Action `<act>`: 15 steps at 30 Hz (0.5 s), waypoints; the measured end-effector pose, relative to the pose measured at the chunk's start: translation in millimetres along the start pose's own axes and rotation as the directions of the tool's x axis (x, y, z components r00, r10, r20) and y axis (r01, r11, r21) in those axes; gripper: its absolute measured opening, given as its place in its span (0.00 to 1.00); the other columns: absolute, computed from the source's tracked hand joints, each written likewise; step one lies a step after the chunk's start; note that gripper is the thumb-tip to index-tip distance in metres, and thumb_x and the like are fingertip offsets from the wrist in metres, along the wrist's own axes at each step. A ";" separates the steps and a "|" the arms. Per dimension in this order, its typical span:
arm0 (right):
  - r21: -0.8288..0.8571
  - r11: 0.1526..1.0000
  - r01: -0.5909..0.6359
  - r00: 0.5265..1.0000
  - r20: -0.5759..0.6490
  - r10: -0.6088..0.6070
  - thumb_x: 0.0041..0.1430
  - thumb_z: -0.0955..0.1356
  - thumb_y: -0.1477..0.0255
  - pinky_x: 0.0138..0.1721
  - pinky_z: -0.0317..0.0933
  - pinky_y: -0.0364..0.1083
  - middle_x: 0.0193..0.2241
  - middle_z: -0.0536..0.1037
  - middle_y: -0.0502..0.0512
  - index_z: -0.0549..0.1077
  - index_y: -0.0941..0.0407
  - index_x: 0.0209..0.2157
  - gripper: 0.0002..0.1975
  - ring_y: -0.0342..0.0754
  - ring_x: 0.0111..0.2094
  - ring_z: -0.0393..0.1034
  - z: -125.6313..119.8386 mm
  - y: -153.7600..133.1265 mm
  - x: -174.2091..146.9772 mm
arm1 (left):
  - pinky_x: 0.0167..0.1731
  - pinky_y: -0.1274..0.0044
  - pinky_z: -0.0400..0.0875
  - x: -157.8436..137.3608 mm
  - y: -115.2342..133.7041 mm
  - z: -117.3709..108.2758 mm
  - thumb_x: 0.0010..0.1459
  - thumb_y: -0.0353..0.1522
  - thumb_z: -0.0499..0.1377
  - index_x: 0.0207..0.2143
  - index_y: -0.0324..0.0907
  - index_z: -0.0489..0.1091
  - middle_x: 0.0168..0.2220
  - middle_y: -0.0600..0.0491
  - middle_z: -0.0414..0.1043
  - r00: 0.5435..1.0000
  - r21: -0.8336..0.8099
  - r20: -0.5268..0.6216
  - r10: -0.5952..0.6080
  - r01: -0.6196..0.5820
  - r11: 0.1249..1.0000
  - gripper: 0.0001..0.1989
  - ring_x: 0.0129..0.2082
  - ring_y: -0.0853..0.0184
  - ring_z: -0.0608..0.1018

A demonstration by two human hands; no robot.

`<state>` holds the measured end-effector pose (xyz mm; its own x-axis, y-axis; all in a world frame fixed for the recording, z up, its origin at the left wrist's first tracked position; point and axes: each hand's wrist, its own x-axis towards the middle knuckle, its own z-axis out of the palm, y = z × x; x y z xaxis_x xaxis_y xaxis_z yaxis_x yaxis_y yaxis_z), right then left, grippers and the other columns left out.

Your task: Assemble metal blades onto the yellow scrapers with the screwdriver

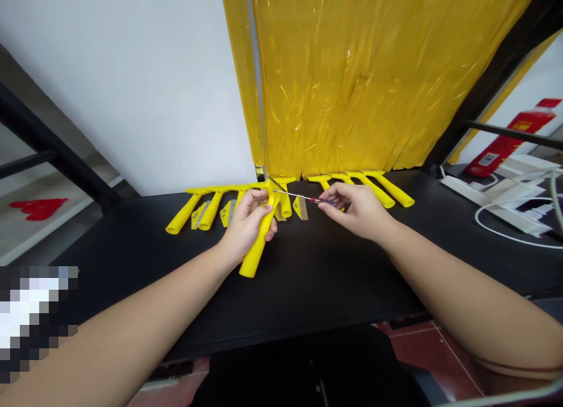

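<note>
My left hand [250, 219] is closed around a yellow scraper [257, 248], its hollow handle end pointing down toward me. Between the fingers of my right hand [354, 210] is a screwdriver [326, 202] with a dark handle and a red collar. Its thin metal shaft reaches left, and the tip meets the scraper near a small screw at its head; whether it sits in the screw I cannot tell. Just behind my hands lies a small yellow piece with a metal blade [301, 208]. A similar bladed piece [227, 212] rests left of my left hand.
Several yellow scrapers [182, 213] line the back of the black table [308, 278], on both sides. Behind them rise a white panel [176, 102] and yellow plastic sheeting [352, 90]. To the right are a white power strip [497, 204], loose cables and a red bottle [510, 140].
</note>
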<state>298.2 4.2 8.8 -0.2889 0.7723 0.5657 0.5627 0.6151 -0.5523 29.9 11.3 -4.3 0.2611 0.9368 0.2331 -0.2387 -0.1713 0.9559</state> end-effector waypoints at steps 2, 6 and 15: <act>0.009 1.000 0.002 1.000 0.003 -0.002 0.64 0.72 0.67 0.32 0.70 0.47 0.31 0.82 0.54 0.78 0.55 0.38 0.06 0.48 0.30 0.75 0.1 0.2 -0.1 | 0.14 0.81 0.66 -0.4 0.7 0.0 0.61 0.32 0.63 0.45 0.46 0.59 0.32 0.60 0.72 1.000 0.006 0.002 -0.007 0.007 1.000 0.16 0.17 0.73 0.75; 0.017 1.000 -0.006 1.000 0.015 0.006 0.64 0.72 0.67 0.32 0.70 0.47 0.32 0.82 0.54 0.78 0.55 0.38 0.06 0.48 0.30 0.75 0.2 0.4 0.3 | 0.14 0.81 0.66 -0.8 1.0 -0.1 0.61 0.32 0.63 0.45 0.46 0.59 0.31 0.60 0.72 1.000 -0.006 0.010 -0.007 0.007 1.000 0.15 0.17 0.73 0.75; 0.029 0.999 -0.023 0.999 0.038 0.022 0.63 0.73 0.67 0.32 0.70 0.47 0.31 0.82 0.54 0.78 0.55 0.39 0.06 0.48 0.30 0.76 1.4 0.0 -0.4 | 0.14 0.81 0.66 -0.5 -1.2 -0.3 0.61 0.32 0.63 0.46 0.46 0.59 0.32 0.60 0.71 1.000 -0.007 0.000 -0.019 0.019 1.000 0.16 0.17 0.73 0.75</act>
<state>297.3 4.2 7.8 -0.3054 0.7909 0.5302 0.5467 0.6016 -0.5824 29.8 11.1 -5.6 0.2652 0.9399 0.2153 -0.2408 -0.1517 0.9586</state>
